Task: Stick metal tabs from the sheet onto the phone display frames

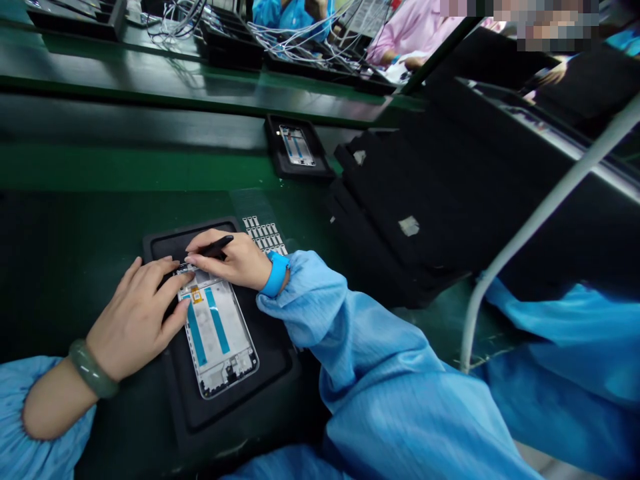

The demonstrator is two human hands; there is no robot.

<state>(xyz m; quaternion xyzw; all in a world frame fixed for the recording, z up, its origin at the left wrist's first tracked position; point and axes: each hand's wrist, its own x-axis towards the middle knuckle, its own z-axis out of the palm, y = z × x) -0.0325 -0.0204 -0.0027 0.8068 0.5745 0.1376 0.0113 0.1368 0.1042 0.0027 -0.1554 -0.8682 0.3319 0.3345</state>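
Observation:
A silver phone frame (225, 333) with two blue strips and a small orange flex piece lies in a black foam tray (273, 357). Over its upper left edge rests my left hand (133, 320), fingers stretched out and touching the frame. My right hand (240, 259) pinches a slim black pen-like tool (218, 247) at the frame's top end. The tool's tip is hidden among the fingers, so I cannot tell exactly what it touches. Just beyond the right wrist lies a clear sheet with rows of small pale pieces (264, 233).
Another phone frame (299, 145) sits in a smaller black tray (323, 172) farther back. Stacked black foam trays (400, 180) stand on the right, near a grey curved tube (535, 220). White cables (310, 33) and co-workers' sleeves (410, 30) are beyond the green ledge.

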